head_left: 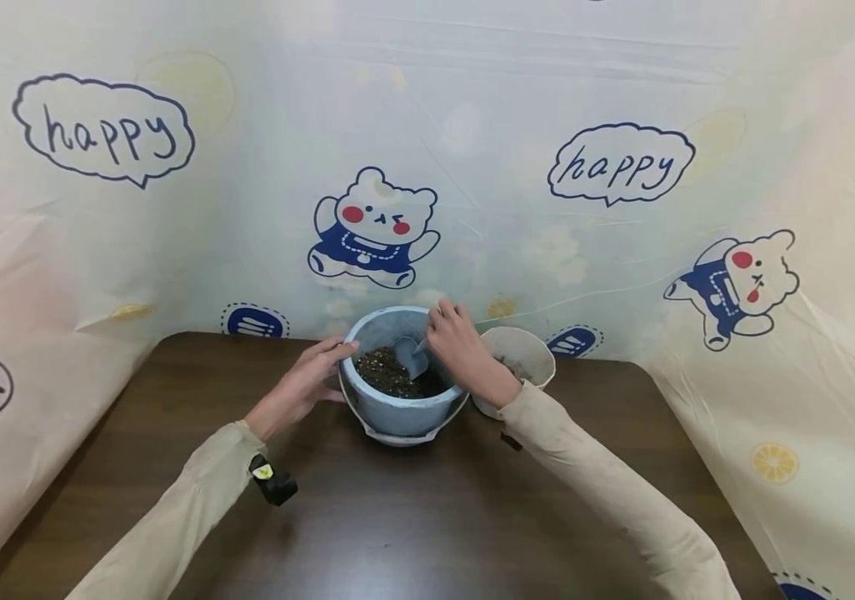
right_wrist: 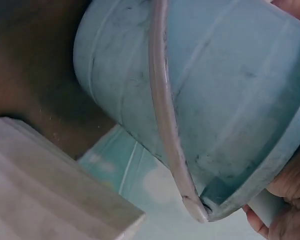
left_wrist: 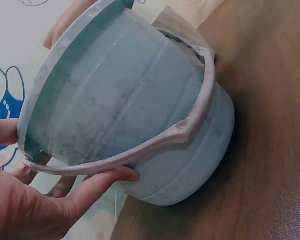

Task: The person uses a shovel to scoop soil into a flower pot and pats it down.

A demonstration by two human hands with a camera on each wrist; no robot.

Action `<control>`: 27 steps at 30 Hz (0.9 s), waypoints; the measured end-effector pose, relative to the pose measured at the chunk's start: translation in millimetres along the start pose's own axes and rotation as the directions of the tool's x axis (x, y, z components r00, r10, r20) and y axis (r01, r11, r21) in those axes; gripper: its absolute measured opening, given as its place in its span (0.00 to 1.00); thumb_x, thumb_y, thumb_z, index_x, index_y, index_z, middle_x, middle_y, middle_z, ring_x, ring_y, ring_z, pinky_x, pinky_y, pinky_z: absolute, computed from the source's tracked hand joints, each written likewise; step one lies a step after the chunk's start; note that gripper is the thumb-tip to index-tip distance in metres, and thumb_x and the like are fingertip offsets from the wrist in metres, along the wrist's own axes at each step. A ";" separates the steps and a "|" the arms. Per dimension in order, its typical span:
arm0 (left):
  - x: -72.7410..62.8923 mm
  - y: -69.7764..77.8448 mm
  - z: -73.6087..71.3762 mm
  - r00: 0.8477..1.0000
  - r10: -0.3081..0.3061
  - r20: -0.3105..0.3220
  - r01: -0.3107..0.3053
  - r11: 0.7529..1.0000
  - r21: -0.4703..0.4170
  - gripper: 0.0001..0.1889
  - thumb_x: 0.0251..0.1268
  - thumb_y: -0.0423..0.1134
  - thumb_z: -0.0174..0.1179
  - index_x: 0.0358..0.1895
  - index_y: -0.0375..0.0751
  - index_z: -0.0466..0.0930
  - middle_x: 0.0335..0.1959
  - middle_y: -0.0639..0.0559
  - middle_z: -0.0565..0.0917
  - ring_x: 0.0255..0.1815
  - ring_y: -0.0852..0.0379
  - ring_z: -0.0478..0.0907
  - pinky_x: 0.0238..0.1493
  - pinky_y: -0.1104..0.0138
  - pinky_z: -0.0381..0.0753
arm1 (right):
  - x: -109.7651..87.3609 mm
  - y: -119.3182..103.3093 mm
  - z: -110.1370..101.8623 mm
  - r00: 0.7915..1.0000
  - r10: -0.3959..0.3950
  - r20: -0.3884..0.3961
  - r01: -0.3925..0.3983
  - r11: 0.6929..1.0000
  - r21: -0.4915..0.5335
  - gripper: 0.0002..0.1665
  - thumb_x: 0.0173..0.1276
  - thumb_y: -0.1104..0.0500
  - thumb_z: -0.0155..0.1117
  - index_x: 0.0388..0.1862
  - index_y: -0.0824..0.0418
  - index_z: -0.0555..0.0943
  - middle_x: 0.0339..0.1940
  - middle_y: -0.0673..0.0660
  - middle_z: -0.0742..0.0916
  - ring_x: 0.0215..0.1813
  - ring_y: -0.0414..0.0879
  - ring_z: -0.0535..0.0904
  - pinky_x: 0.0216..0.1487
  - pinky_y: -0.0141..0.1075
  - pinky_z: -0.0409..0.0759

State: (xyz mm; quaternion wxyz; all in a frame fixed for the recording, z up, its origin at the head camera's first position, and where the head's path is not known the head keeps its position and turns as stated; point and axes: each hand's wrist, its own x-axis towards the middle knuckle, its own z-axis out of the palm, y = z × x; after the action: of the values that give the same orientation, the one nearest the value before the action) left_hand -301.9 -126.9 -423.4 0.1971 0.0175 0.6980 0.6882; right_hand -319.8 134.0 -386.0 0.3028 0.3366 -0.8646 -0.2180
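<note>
A light blue bucket (head_left: 407, 417) stands on the table, its pale carrying handle (left_wrist: 182, 131) hanging down the near side. Dark soil with pale specks (head_left: 382, 377) lies inside. My left hand (head_left: 306, 377) grips the bucket's left rim, with the thumb (left_wrist: 110, 179) against the outer wall below the handle. Over the right side of the rim, my right hand (head_left: 463, 343) holds a small blue-grey shovel (head_left: 411, 358) by its grip, partly visible (right_wrist: 266, 206) in the right wrist view. The shovel's blade is down in the soil, its tip covered.
To the right of the bucket stands a whitish pot (head_left: 521, 343), partly behind my right wrist, with dark material inside. The brown table (head_left: 382, 517) ends at a printed cloth backdrop (head_left: 487, 233). A dark device (head_left: 273, 482) is strapped to my left wrist.
</note>
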 end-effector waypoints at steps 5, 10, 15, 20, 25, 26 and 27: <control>1.7 -3.9 2.8 1.000 0.017 0.008 -0.017 1.000 0.004 0.34 0.85 0.51 0.48 0.84 0.39 0.53 0.82 0.35 0.55 0.83 0.35 0.51 0.64 0.37 0.78 | -4.5 1.7 0.7 0.995 0.025 0.093 -0.042 0.980 0.192 0.09 0.76 0.69 0.64 0.36 0.60 0.86 0.38 0.60 0.80 0.40 0.51 0.56 0.42 0.41 0.50; 0.8 -6.1 1.1 0.999 0.035 0.030 -0.036 0.999 0.034 0.35 0.85 0.51 0.48 0.84 0.38 0.51 0.82 0.34 0.54 0.81 0.34 0.55 0.62 0.39 0.80 | -8.5 1.7 1.6 0.986 0.048 0.162 -0.112 0.903 0.416 0.04 0.73 0.67 0.68 0.41 0.62 0.89 0.40 0.62 0.81 0.40 0.53 0.59 0.42 0.42 0.50; -1.0 -5.0 -3.2 0.999 0.031 0.044 -0.033 0.998 0.050 0.36 0.86 0.51 0.47 0.85 0.38 0.49 0.84 0.33 0.52 0.82 0.34 0.52 0.64 0.37 0.78 | -7.4 3.6 6.0 0.979 0.023 0.201 -0.134 0.818 0.560 0.09 0.72 0.64 0.71 0.48 0.64 0.90 0.40 0.62 0.81 0.38 0.51 0.57 0.41 0.41 0.50; 0.5 -3.3 -1.4 0.998 0.043 0.040 -0.045 0.998 0.046 0.35 0.86 0.51 0.47 0.84 0.38 0.51 0.83 0.34 0.54 0.83 0.35 0.52 0.64 0.36 0.77 | -7.2 15.0 5.2 0.966 -0.016 0.260 -0.163 0.741 0.651 0.12 0.73 0.63 0.70 0.52 0.64 0.90 0.44 0.61 0.85 0.39 0.51 0.62 0.42 0.40 0.54; 1.4 0.7 -0.1 0.998 0.042 0.040 -0.045 0.997 0.057 0.36 0.86 0.52 0.45 0.85 0.38 0.48 0.83 0.33 0.52 0.83 0.34 0.50 0.65 0.36 0.76 | -3.3 15.3 1.9 0.940 -0.055 0.337 -0.176 0.769 0.615 0.12 0.75 0.60 0.69 0.53 0.59 0.90 0.48 0.59 0.87 0.47 0.55 0.70 0.45 0.44 0.57; 1.8 1.4 0.2 0.998 0.041 0.043 -0.043 0.997 0.058 0.36 0.86 0.53 0.45 0.85 0.38 0.48 0.84 0.33 0.51 0.83 0.34 0.49 0.66 0.35 0.76 | -2.3 14.5 1.2 0.936 -0.061 0.347 -0.172 0.780 0.601 0.12 0.75 0.60 0.69 0.53 0.58 0.91 0.48 0.58 0.87 0.48 0.55 0.70 0.46 0.44 0.56; 2.3 2.0 0.4 0.998 0.039 0.046 -0.042 0.997 0.058 0.36 0.86 0.53 0.45 0.85 0.38 0.47 0.84 0.33 0.51 0.84 0.34 0.49 0.66 0.35 0.75 | -1.5 13.7 0.7 0.936 -0.064 0.347 -0.165 0.789 0.592 0.11 0.74 0.60 0.69 0.52 0.58 0.91 0.47 0.58 0.86 0.48 0.55 0.70 0.46 0.45 0.56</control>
State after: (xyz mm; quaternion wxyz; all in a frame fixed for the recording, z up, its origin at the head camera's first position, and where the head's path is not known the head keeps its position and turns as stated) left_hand -304.4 -125.7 -422.1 0.1982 0.0530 0.7130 0.6704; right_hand -325.5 144.5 -379.1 0.0253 0.3486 -0.9366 0.0258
